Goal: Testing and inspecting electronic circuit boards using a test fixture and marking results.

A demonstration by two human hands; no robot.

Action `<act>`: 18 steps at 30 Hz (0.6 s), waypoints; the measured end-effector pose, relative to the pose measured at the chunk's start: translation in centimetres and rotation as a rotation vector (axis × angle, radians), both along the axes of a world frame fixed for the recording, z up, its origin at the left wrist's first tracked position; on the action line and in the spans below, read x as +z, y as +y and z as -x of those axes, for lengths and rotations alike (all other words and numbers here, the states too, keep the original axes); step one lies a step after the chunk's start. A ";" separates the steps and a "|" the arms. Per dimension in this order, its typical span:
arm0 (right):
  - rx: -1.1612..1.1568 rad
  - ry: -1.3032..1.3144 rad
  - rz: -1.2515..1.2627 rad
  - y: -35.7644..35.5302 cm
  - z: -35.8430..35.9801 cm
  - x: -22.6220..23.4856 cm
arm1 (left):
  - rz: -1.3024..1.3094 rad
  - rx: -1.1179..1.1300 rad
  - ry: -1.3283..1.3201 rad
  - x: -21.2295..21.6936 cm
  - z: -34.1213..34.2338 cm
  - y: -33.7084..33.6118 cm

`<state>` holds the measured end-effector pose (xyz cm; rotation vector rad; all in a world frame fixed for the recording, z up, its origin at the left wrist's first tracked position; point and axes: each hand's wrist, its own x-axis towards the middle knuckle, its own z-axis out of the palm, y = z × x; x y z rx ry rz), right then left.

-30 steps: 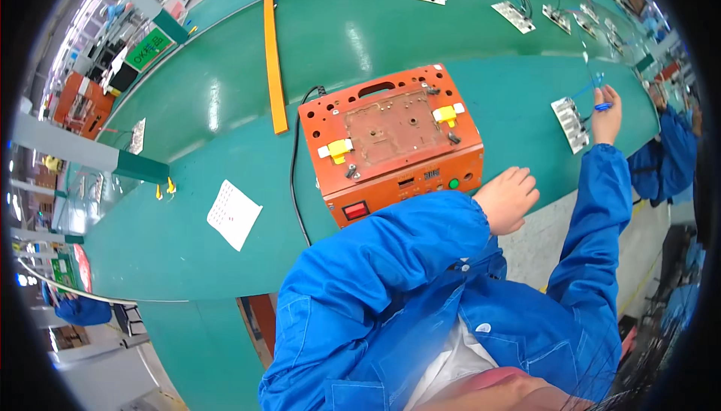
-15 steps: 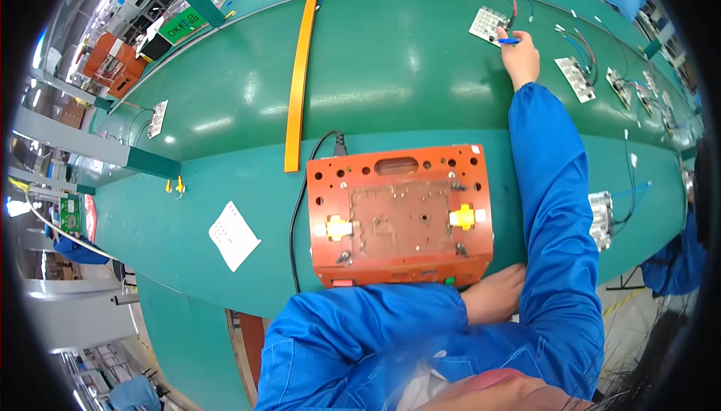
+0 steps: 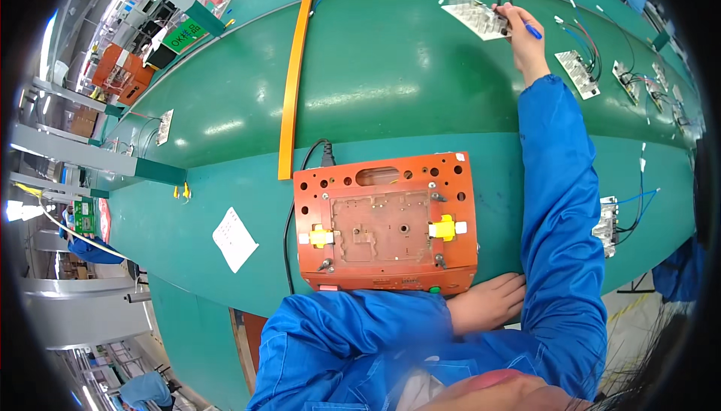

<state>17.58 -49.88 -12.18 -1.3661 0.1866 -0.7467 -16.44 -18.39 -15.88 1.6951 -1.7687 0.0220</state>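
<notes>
- The right hand (image 3: pixel 523 39) is seen stretched far across the green table (image 3: pixel 375 80), at the end of a blue sleeve (image 3: pixel 563 208).
- Its fingers are closed on the near edge of a white circuit board (image 3: pixel 473 16) lying flat on the far part of the table; a blue pen (image 3: pixel 532 31) is held in the same hand, its tip jutting to the right.
- Black and red wires are seen running from that board toward the far rim of the table.
- The left hand (image 3: pixel 488 302) is rested flat at the near table edge, fingers loosely spread and holding nothing, just beside the front right corner of the orange test fixture (image 3: pixel 387 223).
- The fixture is set squarely on the near part of the table, well apart from the held board. Two yellow clamps (image 3: pixel 443 227) are noted on its top plate, left and right of a recessed centre; a black cable (image 3: pixel 289 238) leaves it at the back left.
- An orange strip (image 3: pixel 291 80) is laid lengthwise from the fixture's far left corner toward the far edge.
- A white paper slip (image 3: pixel 234 240) is lying left of the fixture.
- Further wired boards (image 3: pixel 577 73) are recorded in a row to the right of the held one; another (image 3: pixel 607 227) sits right of the sleeve.
</notes>
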 end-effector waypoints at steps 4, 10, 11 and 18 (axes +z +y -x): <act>0.183 -0.136 0.102 4.5 3.8 5.5 | 0.014 0.009 -0.050 0.8 -0.2 0.2; 0.456 -0.324 0.309 12.6 12.9 13.2 | -0.005 -0.047 -0.076 1.6 -0.6 0.7; 0.491 -0.347 0.307 13.6 14.4 13.9 | -0.001 -0.053 -0.079 2.0 -0.6 0.9; 0.489 -0.301 0.351 18.7 22.0 14.9 | -0.074 -0.186 -0.110 3.2 -1.1 1.4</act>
